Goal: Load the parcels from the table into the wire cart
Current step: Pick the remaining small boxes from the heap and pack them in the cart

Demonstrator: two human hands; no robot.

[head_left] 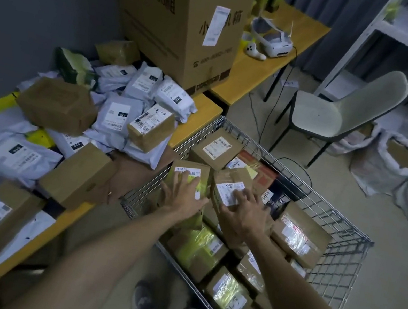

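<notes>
Two bare forearms reach out from the bottom edge and end over the wire cart (pixel 335 270). The left hand (pixel 184 196) lies flat on a small brown box (pixel 186 171) at the cart's left side, close to the rim. Its grip is open, with the fingers spread straight across the box top. The right hand (pixel 245 214) rests on a second brown box (pixel 223 193), just right of the first and nearer the cart's middle. Its grip is open too, with the fingers fanned out over the white label (the thumb is hard to see). Both boxes sit on top of other parcels inside the cart.

More brown boxes fill the cart, some wrapped in shiny tape. One labelled box (pixel 219 145) stands at the cart's far left corner.

Just left of the cart is the desk (pixel 202 113). Many parcels lie on it in a heap of grey bags (pixel 114 116) and brown boxes. A long brown box (pixel 79 176) lies on the desk near the cart's near left corner. A big carton (pixel 176 27) stands on the desk past the cart's far left corner.

A grey chair (pixel 315 117) stands behind the cart's far side. White sacks (pixel 388 170) sit on the floor to the cart's right.
</notes>
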